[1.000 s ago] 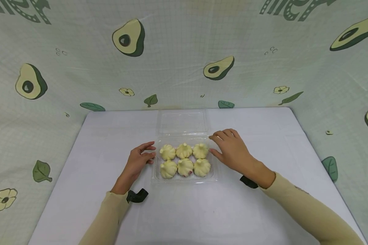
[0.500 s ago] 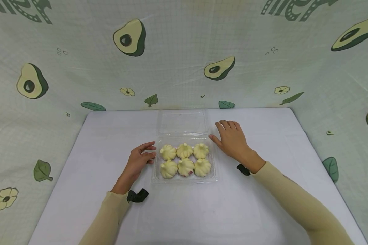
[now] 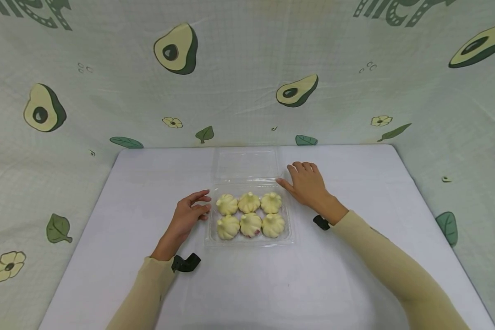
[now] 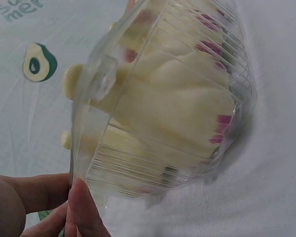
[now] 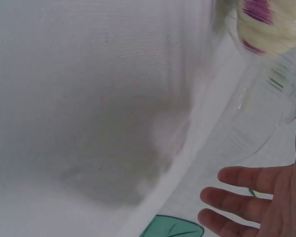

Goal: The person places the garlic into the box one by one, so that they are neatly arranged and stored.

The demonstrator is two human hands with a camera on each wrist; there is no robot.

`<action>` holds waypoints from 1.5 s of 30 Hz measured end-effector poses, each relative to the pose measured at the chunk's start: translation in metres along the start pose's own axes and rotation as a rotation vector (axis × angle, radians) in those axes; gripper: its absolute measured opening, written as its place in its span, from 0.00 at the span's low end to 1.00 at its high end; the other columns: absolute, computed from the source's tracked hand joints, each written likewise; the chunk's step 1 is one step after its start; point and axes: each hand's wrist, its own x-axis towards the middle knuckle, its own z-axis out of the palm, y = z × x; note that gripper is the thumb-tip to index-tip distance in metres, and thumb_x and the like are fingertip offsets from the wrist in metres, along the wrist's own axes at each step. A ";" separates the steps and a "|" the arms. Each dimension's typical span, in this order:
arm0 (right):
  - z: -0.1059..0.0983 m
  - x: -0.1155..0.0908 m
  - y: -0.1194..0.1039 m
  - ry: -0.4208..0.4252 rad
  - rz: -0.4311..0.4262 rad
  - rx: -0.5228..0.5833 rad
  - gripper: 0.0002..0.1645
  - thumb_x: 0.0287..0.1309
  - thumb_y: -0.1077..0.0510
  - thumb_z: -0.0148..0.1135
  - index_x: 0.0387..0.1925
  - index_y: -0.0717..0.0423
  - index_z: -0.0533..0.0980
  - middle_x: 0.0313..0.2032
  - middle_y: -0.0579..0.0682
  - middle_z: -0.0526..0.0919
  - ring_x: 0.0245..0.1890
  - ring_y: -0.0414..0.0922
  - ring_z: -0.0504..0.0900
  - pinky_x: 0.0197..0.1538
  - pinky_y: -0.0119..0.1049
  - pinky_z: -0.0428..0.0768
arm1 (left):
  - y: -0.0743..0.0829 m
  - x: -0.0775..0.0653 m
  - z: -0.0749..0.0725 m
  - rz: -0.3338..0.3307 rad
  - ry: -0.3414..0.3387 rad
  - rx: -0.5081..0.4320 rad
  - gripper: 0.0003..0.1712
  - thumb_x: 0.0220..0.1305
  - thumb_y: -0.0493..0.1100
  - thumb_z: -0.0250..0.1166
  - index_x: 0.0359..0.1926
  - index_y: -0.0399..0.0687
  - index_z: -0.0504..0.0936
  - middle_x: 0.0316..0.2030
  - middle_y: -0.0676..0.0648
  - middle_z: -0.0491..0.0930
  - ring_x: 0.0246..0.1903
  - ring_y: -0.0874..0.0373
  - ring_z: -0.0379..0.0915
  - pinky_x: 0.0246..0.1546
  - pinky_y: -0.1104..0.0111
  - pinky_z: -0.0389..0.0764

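Note:
A clear plastic clamshell container [image 3: 249, 243] stands on the table with its lid [image 3: 245, 165] laid back behind it. Two rows of pale garlic bulbs [image 3: 250, 225] fill the tray; purple patches mark the lower sides of the bulbs [image 4: 177, 103] in the left wrist view. My left hand [image 3: 188, 212] pinches the rim at the left side between thumb and fingers [image 4: 86, 212]. On the other side, my right hand [image 3: 307, 185] has its fingers extended past the back right corner. Its thumb lies at the container's edge near the hinge; whether it touches is unclear.
White cloth [image 3: 338, 284] covers the table. Behind and at the sides hangs a pale curtain [image 3: 231, 46] printed with avocados, leaves and flowers. Black wrist mounts [image 3: 186, 263] sit below both hands.
My right hand has moved back along the container's right side, from beside the bulbs to the hinge corner, then slightly left. The left hand and the bulbs stay put.

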 end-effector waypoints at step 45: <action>0.006 -0.006 -0.004 0.080 0.011 0.170 0.48 0.70 0.37 0.67 0.72 0.72 0.70 0.61 0.68 0.80 0.62 0.64 0.77 0.69 0.61 0.72 | 0.000 -0.001 0.001 0.010 0.009 -0.009 0.30 0.77 0.30 0.60 0.76 0.38 0.70 0.62 0.33 0.73 0.40 0.63 0.80 0.36 0.73 0.84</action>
